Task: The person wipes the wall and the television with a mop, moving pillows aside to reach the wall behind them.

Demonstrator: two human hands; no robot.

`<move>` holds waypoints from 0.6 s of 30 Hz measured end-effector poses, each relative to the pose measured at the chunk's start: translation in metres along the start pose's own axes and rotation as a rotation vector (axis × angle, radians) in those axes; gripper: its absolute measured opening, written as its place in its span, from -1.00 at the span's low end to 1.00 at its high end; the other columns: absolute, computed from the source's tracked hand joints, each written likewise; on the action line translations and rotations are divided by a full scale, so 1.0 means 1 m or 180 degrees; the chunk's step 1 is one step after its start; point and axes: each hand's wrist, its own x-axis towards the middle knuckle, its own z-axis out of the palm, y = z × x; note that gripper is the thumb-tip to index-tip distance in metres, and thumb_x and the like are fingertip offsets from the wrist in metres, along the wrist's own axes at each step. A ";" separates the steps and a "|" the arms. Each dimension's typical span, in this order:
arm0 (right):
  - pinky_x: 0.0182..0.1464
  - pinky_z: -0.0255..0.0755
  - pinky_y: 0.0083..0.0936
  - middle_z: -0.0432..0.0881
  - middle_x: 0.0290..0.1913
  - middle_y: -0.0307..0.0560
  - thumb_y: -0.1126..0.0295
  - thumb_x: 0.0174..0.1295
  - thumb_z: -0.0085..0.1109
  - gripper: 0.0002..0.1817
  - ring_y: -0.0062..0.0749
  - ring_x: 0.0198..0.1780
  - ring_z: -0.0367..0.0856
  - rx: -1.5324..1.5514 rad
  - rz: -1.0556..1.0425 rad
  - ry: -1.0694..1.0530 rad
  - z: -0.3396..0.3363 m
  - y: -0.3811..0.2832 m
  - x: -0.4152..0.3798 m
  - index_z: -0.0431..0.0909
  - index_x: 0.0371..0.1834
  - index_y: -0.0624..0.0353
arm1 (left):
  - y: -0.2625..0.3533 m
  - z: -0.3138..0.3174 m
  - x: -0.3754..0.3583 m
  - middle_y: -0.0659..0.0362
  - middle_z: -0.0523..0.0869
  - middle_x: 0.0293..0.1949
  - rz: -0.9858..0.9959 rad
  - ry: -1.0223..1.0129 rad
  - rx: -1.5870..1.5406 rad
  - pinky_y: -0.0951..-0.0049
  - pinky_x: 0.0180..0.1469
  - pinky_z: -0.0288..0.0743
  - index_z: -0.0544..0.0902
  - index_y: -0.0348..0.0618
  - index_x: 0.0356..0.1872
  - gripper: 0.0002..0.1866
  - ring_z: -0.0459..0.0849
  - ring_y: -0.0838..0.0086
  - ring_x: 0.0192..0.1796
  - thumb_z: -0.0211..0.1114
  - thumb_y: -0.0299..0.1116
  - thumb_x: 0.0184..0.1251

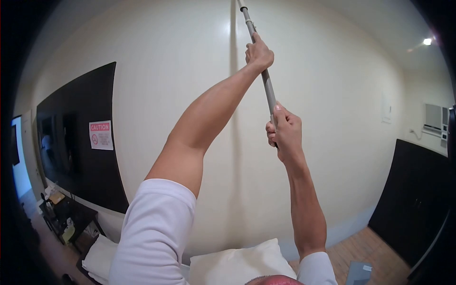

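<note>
At the frame's upper centre, the left hand (259,51) grips the pole (269,89); the right hand (287,129) grips it lower.

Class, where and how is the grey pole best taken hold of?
The grey pole is probably best gripped around its lower stretch, from below, with both hands spaced apart. It is slim enough to wrap fingers around, stands steeply tilted, and runs out of view at the top, so two grips should steady it: the left hand higher, the right hand lower.

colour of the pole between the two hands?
Grey; the pole shows best in the head view.
</note>
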 end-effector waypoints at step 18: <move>-0.67 0.07 -0.74 0.22 -0.58 -0.46 0.10 0.66 -0.02 -0.48 -0.79 -0.63 0.22 -0.0228 0.0202 0.0009 -0.040 0.047 -0.021 0.53 0.45 0.24 | -0.101 -0.056 0.030 0.47 0.21 0.68 0.2087 -0.0424 0.2572 0.25 0.34 0.71 0.18 0.78 0.60 -0.05 0.11 0.35 0.72 0.29 -0.56 0.38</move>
